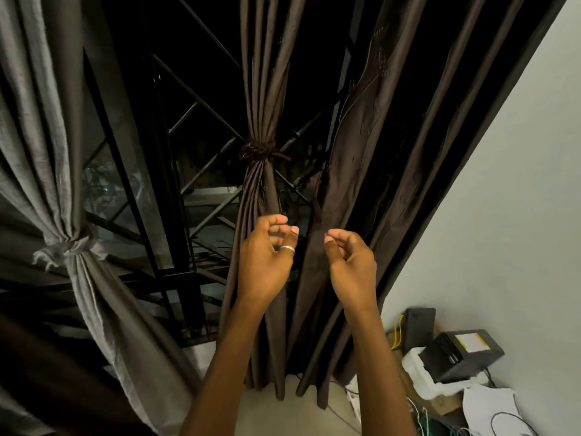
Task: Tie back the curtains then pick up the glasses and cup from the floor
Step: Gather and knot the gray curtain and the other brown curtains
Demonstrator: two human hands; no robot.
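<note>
A grey curtain (47,146) on the left is bunched by a grey tie (74,245). A dark brown curtain (262,99) in the middle is bound by a brown tie (261,149). A second brown curtain (371,146) hangs loose on the right, with a thin strip (316,201) dangling in front of it. My left hand (267,256) is raised before the tied brown curtain, fingers loosely curled, holding nothing. My right hand (352,262) is raised against the loose curtain, fingers loosely curled, with nothing plainly in its grip. No glasses or cup are in view.
Behind the curtains is a dark window with a black metal grille (195,127). A white wall (509,199) runs along the right. At the bottom right are a black box (462,354), white bags (421,372) and cables (509,423) on the floor (283,413).
</note>
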